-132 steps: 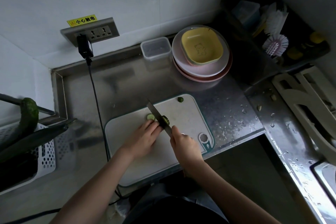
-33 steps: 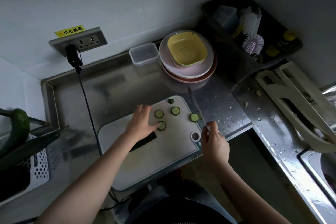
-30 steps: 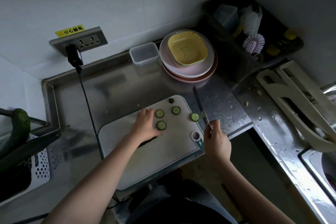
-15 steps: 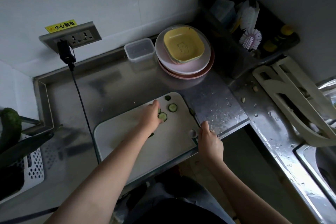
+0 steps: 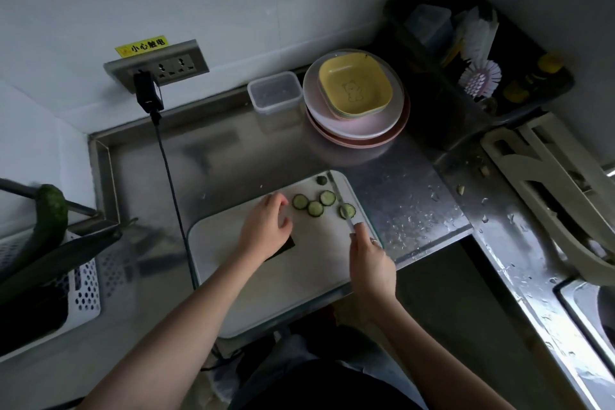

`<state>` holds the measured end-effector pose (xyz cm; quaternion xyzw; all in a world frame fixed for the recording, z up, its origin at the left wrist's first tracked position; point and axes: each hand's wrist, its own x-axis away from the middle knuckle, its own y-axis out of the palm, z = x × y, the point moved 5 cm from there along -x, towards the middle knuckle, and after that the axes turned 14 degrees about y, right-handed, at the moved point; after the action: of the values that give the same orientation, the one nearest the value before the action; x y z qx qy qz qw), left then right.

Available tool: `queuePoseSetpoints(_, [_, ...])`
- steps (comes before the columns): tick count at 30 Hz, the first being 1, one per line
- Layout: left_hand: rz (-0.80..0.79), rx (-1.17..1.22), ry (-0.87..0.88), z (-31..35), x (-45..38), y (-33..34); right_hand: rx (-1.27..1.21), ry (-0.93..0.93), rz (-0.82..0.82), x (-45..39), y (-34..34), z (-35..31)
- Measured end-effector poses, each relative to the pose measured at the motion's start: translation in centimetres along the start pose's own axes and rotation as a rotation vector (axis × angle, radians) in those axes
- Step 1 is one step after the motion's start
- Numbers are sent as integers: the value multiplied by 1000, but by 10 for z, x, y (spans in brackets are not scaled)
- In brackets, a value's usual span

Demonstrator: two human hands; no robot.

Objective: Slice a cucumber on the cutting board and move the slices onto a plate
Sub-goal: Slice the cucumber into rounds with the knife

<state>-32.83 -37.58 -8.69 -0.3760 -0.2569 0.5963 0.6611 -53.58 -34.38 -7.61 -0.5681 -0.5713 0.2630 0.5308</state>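
1. The scene was a dim kitchen corner with a steel counter (image 5: 233, 150) under a white wall, seen from above.
2. A white cutting board (image 5: 299, 276) lay in the lower middle of the frame, at the front edge of the counter.
3. Four cucumber slices (image 5: 314, 208) lay flat on the upper right part of the board, and a small end piece (image 5: 321, 180) sat near its top edge.
4. The left hand (image 5: 266, 230) rested on the board just left of the slices, fingers loosely bent and grasping nothing. A dark piece showed partly under its palm; I could not tell what it was.
5. The right hand (image 5: 371, 263) gripped the handle of a knife (image 5: 339, 196), whose blade ran up along the right side of the board, across the rightmost slice.
6. A stack of pink plates (image 5: 359, 130) with a yellow dish (image 5: 354, 86) on top stood in the upper middle, well apart from the board, beside a clear plastic box (image 5: 274, 91).
7. At the left edge, a whole cucumber (image 5: 50, 216) leaned in a white basket (image 5: 83, 289).
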Motion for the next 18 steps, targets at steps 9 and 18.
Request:
queuePoseSetpoints(9, [-307, -260, 195, -2, 36, 11, 70, 54, -73, -11, 0, 7])
queuePoseSetpoints(18, [-278, -239, 159, -11, 50, 1, 37, -69, -32, -12, -1, -18])
